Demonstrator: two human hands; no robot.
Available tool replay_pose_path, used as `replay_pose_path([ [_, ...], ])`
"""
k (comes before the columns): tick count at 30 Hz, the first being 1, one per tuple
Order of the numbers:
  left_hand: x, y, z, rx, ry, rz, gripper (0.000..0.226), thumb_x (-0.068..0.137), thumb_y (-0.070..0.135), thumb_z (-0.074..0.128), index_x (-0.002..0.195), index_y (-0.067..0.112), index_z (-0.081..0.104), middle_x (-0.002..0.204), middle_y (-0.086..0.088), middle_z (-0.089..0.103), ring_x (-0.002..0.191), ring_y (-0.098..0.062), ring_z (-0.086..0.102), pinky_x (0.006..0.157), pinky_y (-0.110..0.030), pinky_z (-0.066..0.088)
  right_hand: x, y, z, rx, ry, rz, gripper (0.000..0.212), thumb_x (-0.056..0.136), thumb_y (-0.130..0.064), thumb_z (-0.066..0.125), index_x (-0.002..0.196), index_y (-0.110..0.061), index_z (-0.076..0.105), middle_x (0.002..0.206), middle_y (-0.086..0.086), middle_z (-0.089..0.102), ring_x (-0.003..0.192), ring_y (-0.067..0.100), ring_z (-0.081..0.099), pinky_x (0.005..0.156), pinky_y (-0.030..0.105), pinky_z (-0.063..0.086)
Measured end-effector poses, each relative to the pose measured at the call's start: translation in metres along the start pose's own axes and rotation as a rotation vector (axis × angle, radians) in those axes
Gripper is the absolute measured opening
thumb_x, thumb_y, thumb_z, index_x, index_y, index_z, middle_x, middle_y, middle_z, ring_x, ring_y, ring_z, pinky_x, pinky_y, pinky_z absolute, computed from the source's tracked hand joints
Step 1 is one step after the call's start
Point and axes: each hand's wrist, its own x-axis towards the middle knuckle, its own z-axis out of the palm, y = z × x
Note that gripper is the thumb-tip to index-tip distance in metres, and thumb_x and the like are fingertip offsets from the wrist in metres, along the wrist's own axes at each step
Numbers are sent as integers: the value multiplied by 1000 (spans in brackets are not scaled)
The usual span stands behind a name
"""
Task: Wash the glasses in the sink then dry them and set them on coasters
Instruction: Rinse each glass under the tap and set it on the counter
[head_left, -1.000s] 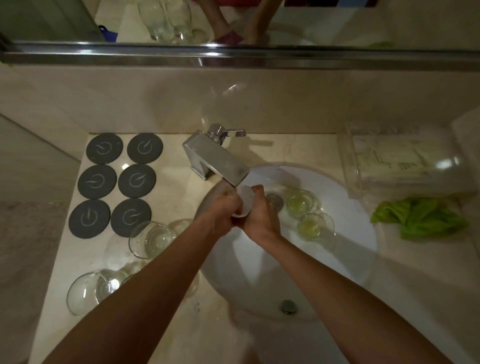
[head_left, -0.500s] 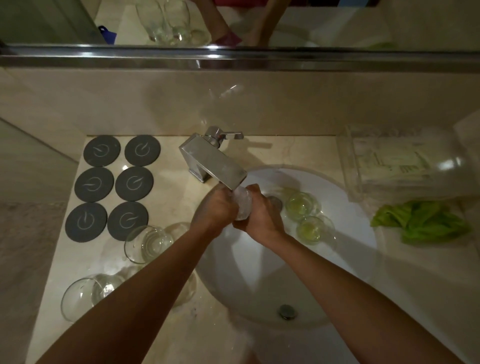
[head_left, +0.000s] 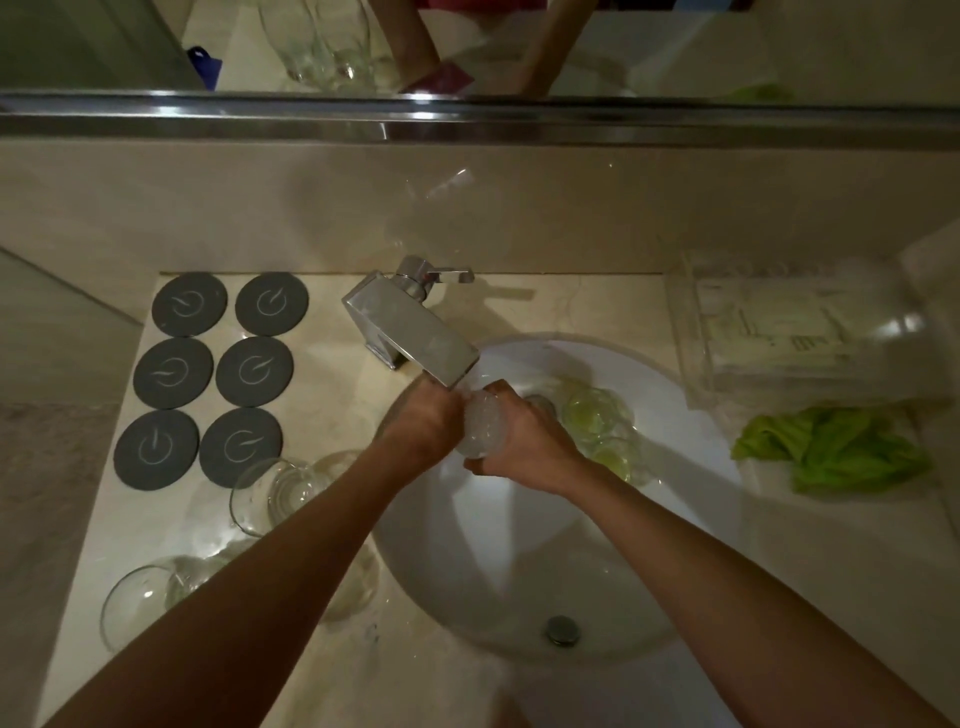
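Since half a second ago, hardly any change: both hands kept under the spout, the held glass (head_left: 483, 428) turned a little between them, view shifted only slightly.

At the far left on the counter (head_left: 519, 301), six dark round coasters (head_left: 214, 376), laid in three rows of two, all bare. Just below them, three clear glasses (head_left: 275, 496) standing on the counter, partly hidden by the left forearm; exact footing of the nearest one hard to tell.

At the middle, one chrome faucet (head_left: 415, 338) reaching over the white sink (head_left: 519, 571). Directly beneath its spout, left hand (head_left: 423, 428) and right hand (head_left: 524, 447) curled round one glass from either side, holding it above the basin.

Just right of the hands, two more glasses (head_left: 597, 415) in the sink bowl, each with yellowish-green liquid at the bottom, touching or nearly touching one another. One drain stopper at the bowl's far side, one overflow hole at its near wall.

At the far right, one clear plastic box (head_left: 779, 332) on the counter and, just in front of it, one crumpled green cloth (head_left: 831, 449).
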Motion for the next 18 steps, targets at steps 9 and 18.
replay_pose_path([
  [9,6,-3,8,-691,-69,-193,37,91,-13,46,114,13,59,102,-11,66,87,-27,66,64,-42,56,7,-4,9,56,153,8,83,60,-40,93,127,-20,48,108,-3,68,101,19,64,74,27,45],
  [18,8,-18,0,-876,-306,-350,16,95,21,52,98,14,66,89,-7,70,79,-20,67,58,-29,55,15,9,14,429,-68,3,91,58,-36,94,133,-34,42,118,-5,65,106,11,66,92,35,58],
])
